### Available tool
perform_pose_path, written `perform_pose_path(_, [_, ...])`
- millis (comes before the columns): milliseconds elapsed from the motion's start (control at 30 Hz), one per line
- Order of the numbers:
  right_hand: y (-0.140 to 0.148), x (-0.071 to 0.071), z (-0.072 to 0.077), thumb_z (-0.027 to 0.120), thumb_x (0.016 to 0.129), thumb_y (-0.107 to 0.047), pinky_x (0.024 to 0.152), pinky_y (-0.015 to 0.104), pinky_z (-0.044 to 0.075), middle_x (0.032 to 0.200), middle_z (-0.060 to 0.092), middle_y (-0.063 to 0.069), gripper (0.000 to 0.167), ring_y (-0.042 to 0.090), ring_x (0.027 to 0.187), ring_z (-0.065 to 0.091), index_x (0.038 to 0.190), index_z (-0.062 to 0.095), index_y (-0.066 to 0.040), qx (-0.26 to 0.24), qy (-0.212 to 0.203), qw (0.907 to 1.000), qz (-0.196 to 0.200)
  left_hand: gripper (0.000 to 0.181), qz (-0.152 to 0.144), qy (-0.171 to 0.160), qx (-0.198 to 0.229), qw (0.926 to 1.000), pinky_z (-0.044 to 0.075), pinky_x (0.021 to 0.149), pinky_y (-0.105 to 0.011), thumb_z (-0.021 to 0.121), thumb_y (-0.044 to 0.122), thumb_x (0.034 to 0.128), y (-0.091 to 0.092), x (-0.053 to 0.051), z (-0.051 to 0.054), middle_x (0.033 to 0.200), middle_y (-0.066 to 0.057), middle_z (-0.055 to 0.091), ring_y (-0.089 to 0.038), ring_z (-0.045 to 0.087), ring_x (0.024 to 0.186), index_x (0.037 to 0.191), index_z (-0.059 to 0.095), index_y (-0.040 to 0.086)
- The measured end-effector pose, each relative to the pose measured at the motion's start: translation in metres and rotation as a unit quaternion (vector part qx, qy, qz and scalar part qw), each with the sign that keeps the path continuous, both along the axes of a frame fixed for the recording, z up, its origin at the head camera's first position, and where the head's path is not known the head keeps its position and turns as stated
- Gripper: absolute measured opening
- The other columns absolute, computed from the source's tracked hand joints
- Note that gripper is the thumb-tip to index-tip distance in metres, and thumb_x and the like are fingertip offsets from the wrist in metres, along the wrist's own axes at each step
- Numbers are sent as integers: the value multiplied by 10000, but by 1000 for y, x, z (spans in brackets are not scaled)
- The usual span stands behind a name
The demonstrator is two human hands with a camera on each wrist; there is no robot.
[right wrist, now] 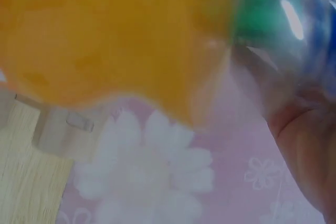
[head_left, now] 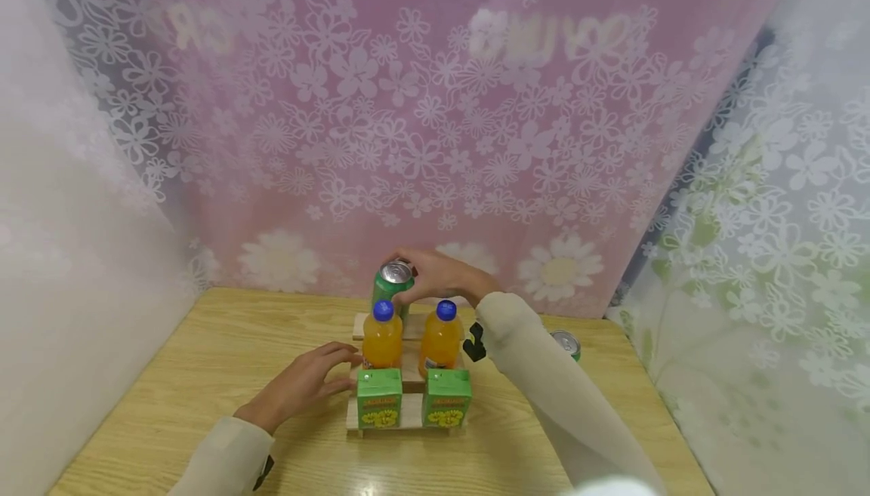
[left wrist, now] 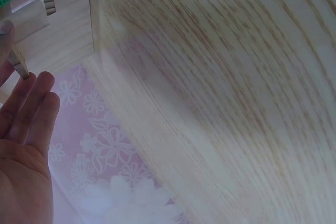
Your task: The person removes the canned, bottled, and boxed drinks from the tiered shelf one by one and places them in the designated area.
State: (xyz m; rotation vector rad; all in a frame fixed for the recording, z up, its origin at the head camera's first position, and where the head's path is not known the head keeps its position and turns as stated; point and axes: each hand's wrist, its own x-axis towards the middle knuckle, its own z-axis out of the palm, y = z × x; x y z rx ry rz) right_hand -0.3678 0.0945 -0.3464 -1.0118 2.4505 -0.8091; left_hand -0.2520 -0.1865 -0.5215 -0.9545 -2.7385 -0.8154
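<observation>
A small stepped wooden rack [head_left: 412,411] stands on the table. At its back step, my right hand [head_left: 445,273] grips a green drink can [head_left: 390,287] near the top, thumb in front. The middle step carries two orange-juice bottles with blue caps, a left bottle [head_left: 382,341] and a right bottle [head_left: 440,339]. On the front step are a left green drink carton [head_left: 379,399] and a right one [head_left: 447,399]. My left hand [head_left: 299,384] is at the rack's left side, fingers extended; its fingertips meet the wood in the left wrist view. A blurred bottle [right wrist: 105,35] fills much of the right wrist view.
Another green can [head_left: 566,343] stands on the table at the right, partly behind my right sleeve. A pink flowered sheet [head_left: 421,141] hangs behind the wooden table [head_left: 224,352], with pale side panels left and right.
</observation>
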Motion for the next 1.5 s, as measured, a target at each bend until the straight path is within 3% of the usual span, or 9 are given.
perform_pose_path(367, [32, -5, 18, 833, 937, -278, 1122, 489, 597, 1451, 636, 129, 694, 331, 1297, 635, 1534, 530, -98, -404, 338, 9978, -400, 349, 179, -121, -161, 9996, 611, 1079, -520, 762, 293, 1041, -2, -2, -1, 1460, -69, 680, -326, 688, 1325, 1361, 716, 161])
perform_pose_path(633, [70, -6, 17, 822, 942, -204, 1083, 523, 620, 1449, 608, 196, 683, 377, 1282, 638, 1528, 503, -59, -693, 282, 9943, -759, 361, 223, -255, -177, 9993, 603, 1093, -523, 765, 301, 1040, -3, -1, -1, 1473, -59, 674, -326, 681, 1340, 1372, 714, 168])
perform_pose_path(800, [93, -6, 11, 829, 949, -167, 1042, 503, 637, 1411, 626, 198, 639, 365, 1244, 645, 1494, 521, -40, -712, 336, 9926, -927, 355, 223, -248, -185, 9993, 605, 1091, -521, 769, 303, 1037, -3, -2, -2, 1472, -54, 675, -321, 681, 1339, 1365, 715, 178])
perform_pose_path(1000, [128, -2, 0, 847, 934, -234, 978, 468, 654, 1382, 628, 198, 672, 327, 1169, 666, 1484, 511, -45, -481, 513, 9902, -1206, 354, 203, -294, -170, 9992, 603, 1091, -524, 764, 307, 1041, 0, -2, 0, 1475, -56, 672, -326, 678, 1343, 1366, 713, 177])
perform_pose_path(1233, [163, 3, -21, 847, 938, -317, 953, 460, 659, 1342, 657, 177, 662, 287, 1134, 687, 1461, 520, -76, -21, 832, 9874, -1348, 351, 219, -298, -142, 9992, 600, 1096, -528, 773, 278, 1036, 1, -1, 0, 1472, -61, 675, -330, 679, 1342, 1363, 714, 165])
perform_pose_path(1500, [189, 15, -47, 821, 969, -361, 947, 508, 645, 1356, 639, 200, 616, 288, 1130, 706, 1441, 524, -98, 374, 880, 9849, -1441, 350, 175, -246, -122, 9995, 607, 1087, -516, 775, 266, 1033, 2, 0, 0, 1457, -55, 682, -324, 684, 1332, 1360, 715, 158])
